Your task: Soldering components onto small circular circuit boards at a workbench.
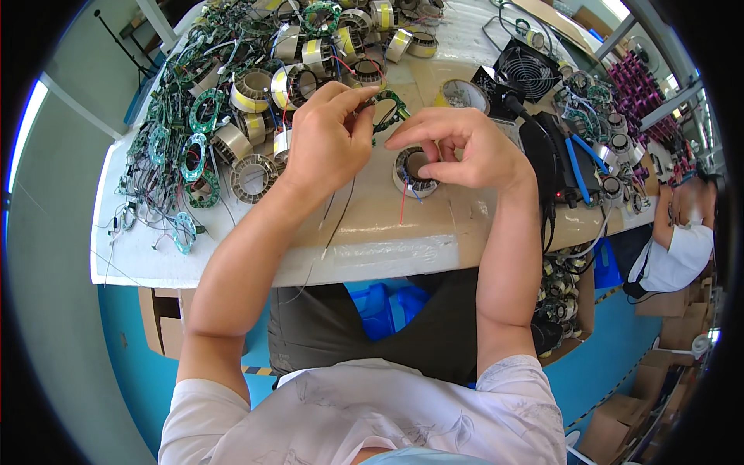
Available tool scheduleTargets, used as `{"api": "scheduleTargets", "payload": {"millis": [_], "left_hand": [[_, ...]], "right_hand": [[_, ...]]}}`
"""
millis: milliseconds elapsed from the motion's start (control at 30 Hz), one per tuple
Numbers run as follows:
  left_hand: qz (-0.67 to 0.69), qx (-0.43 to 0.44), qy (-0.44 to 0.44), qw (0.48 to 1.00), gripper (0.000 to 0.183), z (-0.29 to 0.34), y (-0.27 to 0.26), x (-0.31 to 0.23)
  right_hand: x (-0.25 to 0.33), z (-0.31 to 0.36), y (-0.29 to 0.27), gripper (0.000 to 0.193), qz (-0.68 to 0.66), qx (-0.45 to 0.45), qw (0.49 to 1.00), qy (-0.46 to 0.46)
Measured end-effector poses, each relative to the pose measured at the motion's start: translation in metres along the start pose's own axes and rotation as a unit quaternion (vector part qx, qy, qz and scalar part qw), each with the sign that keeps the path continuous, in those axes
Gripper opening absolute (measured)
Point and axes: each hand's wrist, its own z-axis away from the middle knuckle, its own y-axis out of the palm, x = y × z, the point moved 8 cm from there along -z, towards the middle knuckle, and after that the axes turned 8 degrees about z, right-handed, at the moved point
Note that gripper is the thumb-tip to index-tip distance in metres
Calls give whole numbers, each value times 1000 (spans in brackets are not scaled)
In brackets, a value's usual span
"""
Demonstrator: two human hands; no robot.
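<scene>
My left hand [329,136] is closed on the edge of a green ring-shaped circuit board [398,103], raised a little above the table. Its fingertips hide part of the board. Just right of it, my right hand [477,151] has its index finger and thumb apart, with no object visible between them. The index fingertip points toward the board, while the thumb is at the rim of a round motor stator [401,175]. That stator lies on the tabletop with red and blue wires trailing toward me. Whether the thumb touches it, I cannot tell.
A heap of ring circuit boards [203,112] and stators [252,89] covers the left and back of the table [372,232]. A tape roll [465,94], a black fan [531,71] and blue-handled pliers [577,167] lie to the right. Another person [678,248] sits far right.
</scene>
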Motion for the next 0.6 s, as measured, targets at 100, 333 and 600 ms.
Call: {"api": "scheduleTargets", "payload": {"millis": [100,333,600], "left_hand": [[8,2,-6,1000,22,1,2,1],[7,-2,-31,999,21,1,3,3],[1,-8,-51,999,21,0,-2,8]], "right_hand": [[-4,-6,14,30,-59,18,998,16],[-22,-13,12,11,-125,-148,972,133],[-20,-15,12,15,-94,-256,945,178]]}}
